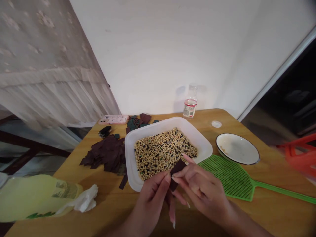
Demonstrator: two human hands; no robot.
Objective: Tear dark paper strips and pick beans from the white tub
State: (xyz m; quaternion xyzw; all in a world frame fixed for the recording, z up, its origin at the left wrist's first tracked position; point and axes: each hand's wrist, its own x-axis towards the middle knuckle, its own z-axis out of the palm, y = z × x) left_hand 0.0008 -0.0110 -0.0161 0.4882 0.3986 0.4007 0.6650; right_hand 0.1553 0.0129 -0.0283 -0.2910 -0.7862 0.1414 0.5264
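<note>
Between both my hands is a small strip of dark brown fabric or paper (178,167), pinched by the fingertips. My left hand (155,194) grips its left edge with thumb and finger. From the other side, my right hand (202,184) pinches it too, with one finger raised. The hands are over the near rim of a white plastic tub (130,158). Inside the tub lie many pale yellow beads or beans (160,151) mixed with dark ones. A heap of similar dark brown pieces (106,153) lies left of the tub.
Right of the tub are a green fly swatter (227,177), a white dish (238,149) and a white cap (216,124). A clear bottle (190,103) stands by the wall. At left are a phone (114,119), a black object (105,131), green scraps (134,122) and a yellowish bottle (29,197) with crumpled tissue (86,199).
</note>
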